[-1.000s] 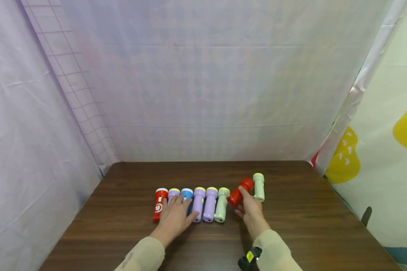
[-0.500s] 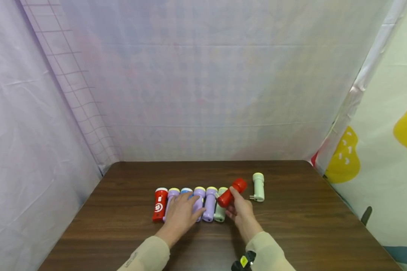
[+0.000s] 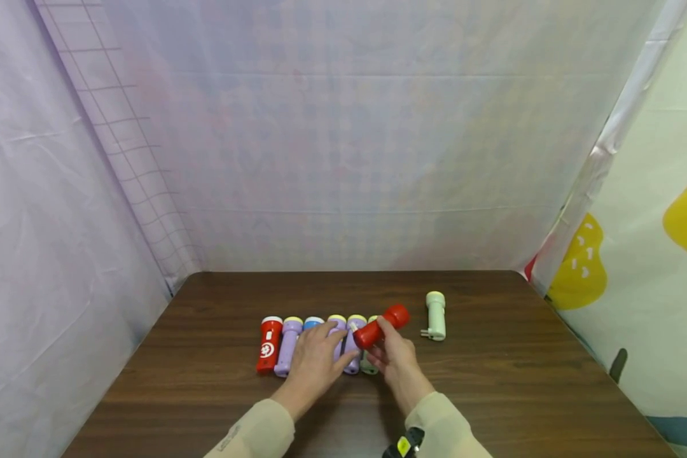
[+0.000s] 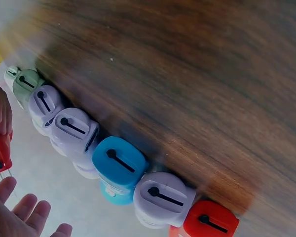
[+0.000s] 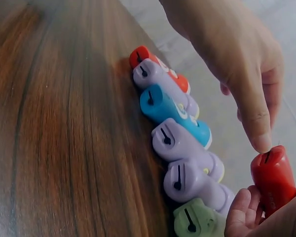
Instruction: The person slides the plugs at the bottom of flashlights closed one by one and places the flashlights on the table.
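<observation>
Raised above the table, a red flashlight (image 3: 397,314) with thin metal plug prongs sticking out of its tail is held by my right hand (image 3: 399,366). My left hand (image 3: 313,364) hovers over the row with loosely extended fingers; in the right wrist view, one left fingertip meets or nearly meets the tail of that flashlight. Below lie another red flashlight (image 3: 270,343), a purple flashlight (image 3: 289,343), a blue flashlight (image 4: 119,163), two more purple flashlights (image 5: 170,140) and a pale green flashlight (image 5: 197,219), side by side. The hands partly cover this row in the head view.
A second pale green flashlight (image 3: 436,315) lies apart on the right, its prongs out to the left. The dark wooden table (image 3: 206,407) ends at a pale curtain (image 3: 343,159) behind. A black device with a yellow mark (image 3: 403,445) sits at my right wrist.
My right hand has carried the red flashlight leftward, away from the separate pale green one. My left hand has shifted right over the row, so the hands are closer together.
</observation>
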Available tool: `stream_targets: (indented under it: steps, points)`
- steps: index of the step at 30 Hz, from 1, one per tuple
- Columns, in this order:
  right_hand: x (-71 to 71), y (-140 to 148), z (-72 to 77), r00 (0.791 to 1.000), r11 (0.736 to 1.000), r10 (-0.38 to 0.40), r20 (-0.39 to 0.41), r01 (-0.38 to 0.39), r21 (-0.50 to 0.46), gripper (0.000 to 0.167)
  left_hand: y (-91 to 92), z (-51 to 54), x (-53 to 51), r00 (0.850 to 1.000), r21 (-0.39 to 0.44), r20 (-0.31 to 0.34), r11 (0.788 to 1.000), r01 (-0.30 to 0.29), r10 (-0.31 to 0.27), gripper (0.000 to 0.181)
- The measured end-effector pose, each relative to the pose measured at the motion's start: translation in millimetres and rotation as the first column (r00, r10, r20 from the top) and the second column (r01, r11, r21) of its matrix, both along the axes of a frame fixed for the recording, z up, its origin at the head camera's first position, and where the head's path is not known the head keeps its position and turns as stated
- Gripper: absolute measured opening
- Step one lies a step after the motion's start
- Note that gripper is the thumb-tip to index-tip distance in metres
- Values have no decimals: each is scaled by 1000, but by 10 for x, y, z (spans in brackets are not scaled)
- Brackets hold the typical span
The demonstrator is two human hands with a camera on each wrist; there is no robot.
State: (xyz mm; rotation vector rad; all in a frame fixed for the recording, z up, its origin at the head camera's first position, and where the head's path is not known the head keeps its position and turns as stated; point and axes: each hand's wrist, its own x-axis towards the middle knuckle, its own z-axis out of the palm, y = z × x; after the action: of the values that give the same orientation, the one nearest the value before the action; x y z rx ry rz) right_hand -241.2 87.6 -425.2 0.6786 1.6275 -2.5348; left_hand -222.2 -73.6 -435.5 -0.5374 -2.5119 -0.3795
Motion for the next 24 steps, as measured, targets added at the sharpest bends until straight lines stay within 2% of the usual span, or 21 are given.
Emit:
stream_targets:
  steps: [11,24]
  points:
    - [0,-79,26,999,999,-31,-23,30,-27,54,31,31,-1,997,43,-72,998,37,-34,40]
    - [25,-98,38,999,997,-26,-39,23,-70,53,40,9,-34,988,55,-151,998,35,-26,39]
